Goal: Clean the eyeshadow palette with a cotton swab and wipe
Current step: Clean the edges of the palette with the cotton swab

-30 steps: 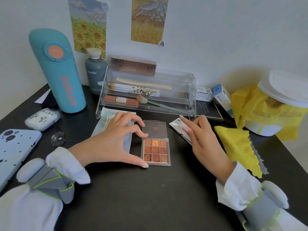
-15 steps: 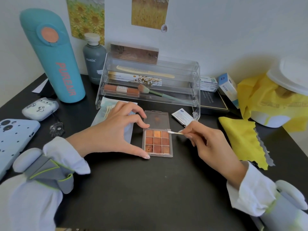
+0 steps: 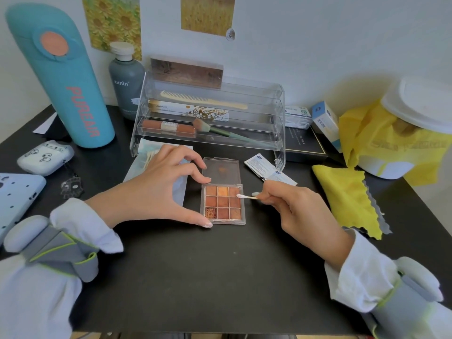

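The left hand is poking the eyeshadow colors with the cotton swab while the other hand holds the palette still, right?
Not quite. In the head view the right hand holds the cotton swab, its tip at the palette's right edge. The left hand holds the palette still.

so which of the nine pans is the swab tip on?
The cotton swab tip sits at the right edge of the top-right pan in the eyeshadow palette; the other pans are untouched.

A black desk (image 3: 220, 277) carries the open palette (image 3: 223, 201), a wipe packet (image 3: 269, 168), yellow cloth (image 3: 347, 199), clear organizer (image 3: 210, 113), teal bottle (image 3: 63, 79), grey bottle (image 3: 126, 79), earbud case (image 3: 45, 157) and phone (image 3: 17, 196).
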{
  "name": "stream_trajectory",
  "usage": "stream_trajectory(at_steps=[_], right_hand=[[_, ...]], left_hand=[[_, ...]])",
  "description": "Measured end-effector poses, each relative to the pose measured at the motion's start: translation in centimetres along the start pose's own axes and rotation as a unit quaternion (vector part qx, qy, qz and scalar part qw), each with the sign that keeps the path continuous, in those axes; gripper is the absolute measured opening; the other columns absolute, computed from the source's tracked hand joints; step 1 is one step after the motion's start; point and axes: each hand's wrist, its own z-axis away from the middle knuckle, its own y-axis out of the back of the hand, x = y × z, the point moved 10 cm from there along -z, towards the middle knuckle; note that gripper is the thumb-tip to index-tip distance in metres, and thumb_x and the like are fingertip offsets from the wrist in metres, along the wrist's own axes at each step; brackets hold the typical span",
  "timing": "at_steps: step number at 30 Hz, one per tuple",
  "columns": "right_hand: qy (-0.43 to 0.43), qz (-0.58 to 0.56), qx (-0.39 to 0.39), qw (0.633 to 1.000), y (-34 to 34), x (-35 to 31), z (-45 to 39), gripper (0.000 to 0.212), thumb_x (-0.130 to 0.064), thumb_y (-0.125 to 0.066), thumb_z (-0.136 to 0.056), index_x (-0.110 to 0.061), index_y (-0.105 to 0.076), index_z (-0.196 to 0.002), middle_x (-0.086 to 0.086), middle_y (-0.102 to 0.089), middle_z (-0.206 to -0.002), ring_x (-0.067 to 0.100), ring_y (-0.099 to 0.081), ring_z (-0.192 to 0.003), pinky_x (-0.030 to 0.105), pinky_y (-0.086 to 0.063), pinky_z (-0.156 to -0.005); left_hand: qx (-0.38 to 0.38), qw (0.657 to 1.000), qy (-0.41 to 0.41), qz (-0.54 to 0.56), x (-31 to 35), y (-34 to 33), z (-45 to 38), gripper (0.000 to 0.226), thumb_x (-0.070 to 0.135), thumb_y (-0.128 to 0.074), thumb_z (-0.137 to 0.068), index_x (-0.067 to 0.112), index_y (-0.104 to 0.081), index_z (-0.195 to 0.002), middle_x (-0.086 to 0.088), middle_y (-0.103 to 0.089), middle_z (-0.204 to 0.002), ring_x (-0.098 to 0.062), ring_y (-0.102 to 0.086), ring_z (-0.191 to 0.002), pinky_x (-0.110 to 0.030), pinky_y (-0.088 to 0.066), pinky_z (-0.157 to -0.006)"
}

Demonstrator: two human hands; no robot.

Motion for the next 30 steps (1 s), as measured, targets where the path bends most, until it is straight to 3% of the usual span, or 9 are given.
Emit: stream_trajectory(at_steps=[4,6,11,16,18,21,24,28,30], right_hand=[[0.011,0.006,-0.017,1.000,0.0,-0.5,0.6,0.036,0.003,-0.064,-0.082,-0.029,-0.050,-0.088,-0.031,-0.059,-0.078,0.000,-0.051,-0.075,0.031,-0.053,-0.056],[0.017,0.005,-0.016,1.000,0.1,-0.6,1.0,0.039,0.005,-0.063,-0.081,-0.030,-0.048,-0.088,-0.025,-0.063,-0.088,0.000,-0.054,-0.074,0.031,-0.054,-0.056],[0.033,0.009,-0.033,0.999,0.1,-1.0,2.0,0.038,0.007,-0.061,-0.082,-0.028,-0.047,-0.087,-0.017,-0.066,-0.092,0.007,-0.064,-0.078,0.034,-0.055,-0.057],[0.036,-0.012,-0.050,0.998,0.0,-0.9,2.4,0.029,0.000,-0.056,-0.086,-0.027,-0.047,-0.084,-0.026,-0.063,-0.089,0.007,-0.063,-0.073,0.033,-0.053,-0.060],[-0.003,-0.064,-0.051,0.997,-0.1,0.4,2.0,0.023,-0.009,-0.054,-0.092,-0.029,-0.047,-0.082,-0.025,-0.060,-0.075,0.011,-0.058,-0.066,0.036,-0.052,-0.064],[-0.071,-0.198,-0.030,0.977,-0.6,1.7,0.3,0.017,-0.010,-0.055,-0.095,-0.021,-0.053,-0.082,-0.003,-0.057,-0.060,0.011,-0.061,-0.069,0.029,-0.049,-0.075],[-0.093,-0.258,-0.022,0.961,-1.7,1.8,-1.8,0.014,-0.007,-0.057,-0.093,-0.015,-0.054,-0.082,0.002,-0.056,-0.056,0.009,-0.053,-0.056,0.019,-0.042,-0.066],[-0.078,-0.209,-0.037,0.974,-2.6,1.8,-2.8,0.020,-0.012,-0.057,-0.092,-0.025,-0.050,-0.079,-0.005,-0.057,-0.058,0.015,-0.053,-0.057,0.042,-0.049,-0.069],[-0.071,-0.194,-0.038,0.978,-2.6,1.7,-2.8,0.022,-0.011,-0.056,-0.092,-0.027,-0.049,-0.078,-0.007,-0.057,-0.058,0.017,-0.053,-0.059,0.048,-0.050,-0.071]], left_hand=[[-0.002,1.000,0.003,0.000,-0.1,0.0,0.0,0.071,0.081,-0.067,-0.049,0.039,-0.061,-0.107,0.027,-0.034,-0.128,0.003,-0.020,-0.130,-0.030,-0.023,-0.110],[0.000,1.000,0.003,-0.001,-0.1,0.0,0.0,0.072,0.081,-0.066,-0.049,0.039,-0.061,-0.107,0.026,-0.035,-0.128,0.001,-0.021,-0.129,-0.030,-0.024,-0.110],[-0.005,1.000,0.004,-0.001,-0.1,0.0,0.0,0.071,0.082,-0.066,-0.050,0.040,-0.061,-0.107,0.026,-0.034,-0.128,0.001,-0.020,-0.130,-0.030,-0.023,-0.109],[-0.005,1.000,0.002,0.001,0.0,0.1,0.0,0.071,0.081,-0.066,-0.051,0.039,-0.061,-0.107,0.025,-0.035,-0.128,0.000,-0.022,-0.129,-0.031,-0.024,-0.110],[-0.008,1.000,0.002,0.001,0.0,0.1,-0.1,0.071,0.081,-0.065,-0.051,0.038,-0.061,-0.107,0.024,-0.034,-0.128,-0.001,-0.022,-0.129,-0.030,-0.024,-0.110],[-0.014,1.000,0.001,0.004,0.1,0.0,-0.1,0.070,0.081,-0.065,-0.051,0.039,-0.060,-0.107,0.025,-0.034,-0.128,0.000,-0.021,-0.129,-0.027,-0.022,-0.108],[-0.016,1.000,0.002,0.002,0.1,0.0,0.0,0.070,0.080,-0.065,-0.051,0.039,-0.060,-0.107,0.025,-0.033,-0.128,0.002,-0.019,-0.129,-0.023,-0.021,-0.106],[-0.015,1.000,0.003,0.005,0.0,-0.1,0.0,0.070,0.079,-0.067,-0.051,0.039,-0.060,-0.108,0.027,-0.034,-0.127,0.004,-0.018,-0.129,-0.014,-0.020,-0.103],[-0.015,1.000,0.003,0.005,-0.1,-0.1,0.0,0.071,0.080,-0.067,-0.050,0.038,-0.060,-0.108,0.027,-0.034,-0.127,0.006,-0.017,-0.129,-0.012,-0.018,-0.103]])
